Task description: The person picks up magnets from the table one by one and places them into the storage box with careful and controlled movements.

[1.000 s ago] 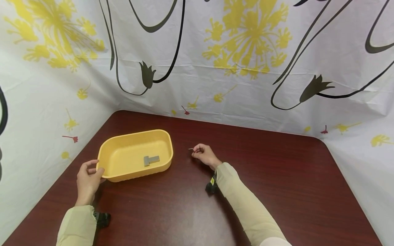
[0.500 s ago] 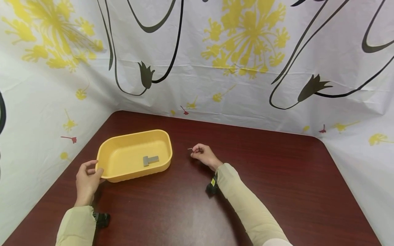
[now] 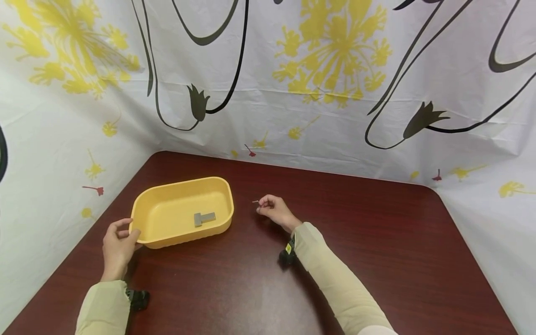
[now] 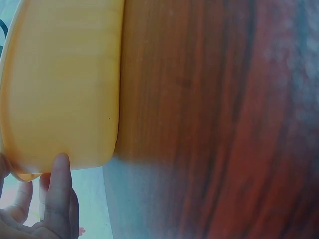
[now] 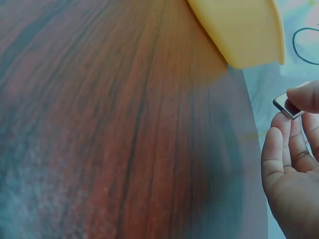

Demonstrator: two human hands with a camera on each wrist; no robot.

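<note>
A yellow plastic tub [image 3: 165, 218] stands at the left of the dark red table. My left hand [image 3: 116, 251] grips its near left corner, thumb and fingers about the rim; the left wrist view shows one finger [image 4: 61, 184] along the wall. Inside the tub lies a grey T-shaped piece [image 3: 205, 218], perhaps two small bars touching. To the right of the tub, my right hand [image 3: 277, 214] pinches a small flat shiny metal piece [image 5: 285, 106] between thumb and fingers, above the table. The thumb hides part of that piece, and its kind is unclear.
The wood-grain table [image 3: 377, 242] has rounded far corners. A white cloth [image 3: 259, 107] with yellow and dark flower prints hangs behind it and at the left. Small black cameras [image 3: 286, 256] sit on both wrists.
The metal piece has turned slightly in my right fingers and shows a little further left. My left hand still holds the tub, and the camera view has shifted slightly.
</note>
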